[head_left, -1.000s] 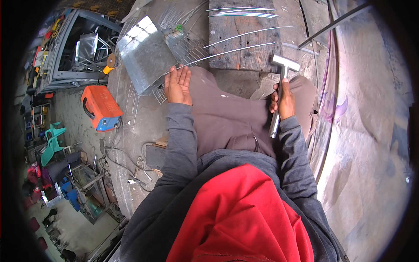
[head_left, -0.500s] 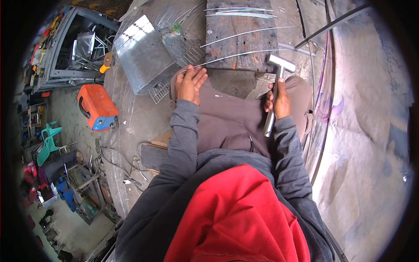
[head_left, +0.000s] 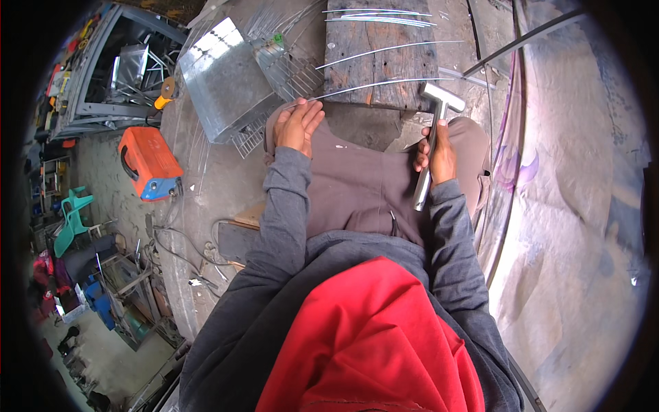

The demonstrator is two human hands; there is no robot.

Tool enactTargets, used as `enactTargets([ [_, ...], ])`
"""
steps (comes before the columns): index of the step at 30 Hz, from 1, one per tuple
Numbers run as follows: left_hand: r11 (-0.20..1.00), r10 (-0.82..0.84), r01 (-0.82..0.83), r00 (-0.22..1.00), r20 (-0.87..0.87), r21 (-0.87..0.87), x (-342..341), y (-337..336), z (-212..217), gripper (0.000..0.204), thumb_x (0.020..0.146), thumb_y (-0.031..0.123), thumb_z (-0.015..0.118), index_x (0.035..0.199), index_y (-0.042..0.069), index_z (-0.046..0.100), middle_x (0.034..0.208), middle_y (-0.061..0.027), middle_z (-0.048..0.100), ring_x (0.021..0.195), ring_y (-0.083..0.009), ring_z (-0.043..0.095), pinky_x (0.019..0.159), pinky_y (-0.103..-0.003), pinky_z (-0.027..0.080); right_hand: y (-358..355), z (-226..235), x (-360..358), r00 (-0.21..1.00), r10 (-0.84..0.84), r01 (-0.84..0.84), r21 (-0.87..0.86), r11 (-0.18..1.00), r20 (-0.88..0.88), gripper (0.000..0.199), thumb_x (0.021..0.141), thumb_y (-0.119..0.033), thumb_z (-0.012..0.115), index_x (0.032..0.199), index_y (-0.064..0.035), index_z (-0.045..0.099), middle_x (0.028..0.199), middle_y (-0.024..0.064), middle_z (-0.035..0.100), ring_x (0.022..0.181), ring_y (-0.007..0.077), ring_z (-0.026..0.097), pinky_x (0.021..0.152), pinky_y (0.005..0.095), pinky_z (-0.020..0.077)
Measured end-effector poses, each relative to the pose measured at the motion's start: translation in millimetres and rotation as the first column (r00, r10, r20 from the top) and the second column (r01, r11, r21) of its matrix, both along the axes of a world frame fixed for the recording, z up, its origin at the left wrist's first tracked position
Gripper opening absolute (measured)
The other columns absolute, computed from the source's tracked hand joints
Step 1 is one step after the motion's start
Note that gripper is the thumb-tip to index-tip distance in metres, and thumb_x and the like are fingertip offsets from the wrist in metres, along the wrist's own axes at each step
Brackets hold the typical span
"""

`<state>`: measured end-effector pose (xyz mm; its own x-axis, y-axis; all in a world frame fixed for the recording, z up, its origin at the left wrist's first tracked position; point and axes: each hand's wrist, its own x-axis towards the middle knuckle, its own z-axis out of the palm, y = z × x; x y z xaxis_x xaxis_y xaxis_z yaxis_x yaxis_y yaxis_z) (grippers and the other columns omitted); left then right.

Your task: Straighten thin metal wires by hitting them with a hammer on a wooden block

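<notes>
Hands apart on my knees, my left hand (head_left: 298,128) lay open and flat by the near end of a bent wire (head_left: 384,85), while my right hand (head_left: 439,155) gripped the hammer (head_left: 432,137), head pointing up at that wire running left-right across the wooden worktop (head_left: 384,41).

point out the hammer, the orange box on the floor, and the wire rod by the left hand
hammer (head_left: 441,100): head view, on its metal head, above the right hand (head_left: 438,154).
orange box (head_left: 146,161): head view, on its orange top face.
wire rod (head_left: 384,83): head view, mid-length, where it crosses the wooden plank; left hand (head_left: 298,126) at its end.
</notes>
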<state>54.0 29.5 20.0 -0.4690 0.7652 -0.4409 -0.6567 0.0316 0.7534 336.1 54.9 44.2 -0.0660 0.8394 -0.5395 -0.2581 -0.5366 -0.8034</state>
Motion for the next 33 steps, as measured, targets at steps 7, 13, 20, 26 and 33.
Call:
enactTargets([
  [7, 1.000, 0.015, -0.015, 1.000, -0.028, -0.010, 2.8, 0.3, 0.0, 0.022, 0.097, 0.006, 0.061, 0.114, -0.003, 0.051, 0.113, -0.0220, 0.065, 0.109, -0.0347, 0.067, 0.095, -0.044, 0.058, -10.5, 0.0, -7.8, 0.999, -0.031, 0.027, 0.130, 0.991, 0.029, 0.048, 0.101, -0.052, 0.052, 0.102, -0.0040, 0.051, 0.065, 0.0018, 0.048, 0.044, 0.0115, 0.046, 0.038, 0.0298, 0.0413],
  [13, 0.999, 0.015, -0.018, 0.994, -0.110, -0.027, 7.1, 1.9, -7.5, 0.024, 0.098, 0.009, 0.060, 0.116, -0.003, 0.050, 0.117, -0.0226, 0.064, 0.111, -0.0349, 0.066, 0.095, -0.044, 0.057, -0.9, 37.1, -0.7, 0.935, -0.015, -0.086, 0.268, 0.960, 0.355, 0.042, 0.101, -0.046, 0.055, 0.096, -0.0039, 0.053, 0.071, 0.0033, 0.054, 0.053, 0.0130, 0.054, 0.047, 0.0286, 0.0458],
  [20, 1.000, 0.026, -0.026, 0.991, -0.133, 0.002, 7.3, 1.9, -14.8, 0.027, 0.098, 0.012, 0.062, 0.116, -0.004, 0.049, 0.116, -0.0229, 0.063, 0.111, -0.0352, 0.066, 0.096, -0.044, 0.057, 18.0, 36.1, -11.4, 0.598, -0.148, -0.356, 0.426, 0.832, 0.788, 0.048, 0.102, -0.047, 0.051, 0.112, -0.0013, 0.062, 0.077, 0.0248, 0.065, 0.073, 0.0398, 0.067, 0.068, 0.0450, 0.0505],
  [26, 0.999, 0.032, -0.035, 0.988, -0.149, -0.023, 6.8, 2.1, -15.4, 0.031, 0.098, 0.014, 0.063, 0.117, -0.006, 0.048, 0.117, -0.0241, 0.062, 0.112, -0.0349, 0.065, 0.095, -0.043, 0.058, 27.2, 40.5, -16.1, 0.522, -0.049, -0.434, 0.315, 0.844, 0.852, 0.050, 0.101, -0.050, 0.050, 0.103, -0.0009, 0.061, 0.081, 0.0294, 0.066, 0.080, 0.0501, 0.064, 0.072, 0.0511, 0.0498],
  [33, 1.000, -0.001, -0.004, 0.986, -0.167, -0.031, 8.5, 5.0, -14.1, 0.034, 0.099, 0.016, 0.062, 0.119, -0.007, 0.047, 0.118, -0.0253, 0.062, 0.112, -0.0350, 0.065, 0.095, -0.042, 0.058, 31.4, 33.3, -13.6, 0.503, -0.085, -0.440, 0.339, 0.832, 0.860, 0.049, 0.101, -0.050, 0.050, 0.102, -0.0018, 0.062, 0.082, 0.0288, 0.066, 0.082, 0.0493, 0.064, 0.072, 0.0494, 0.0497],
])
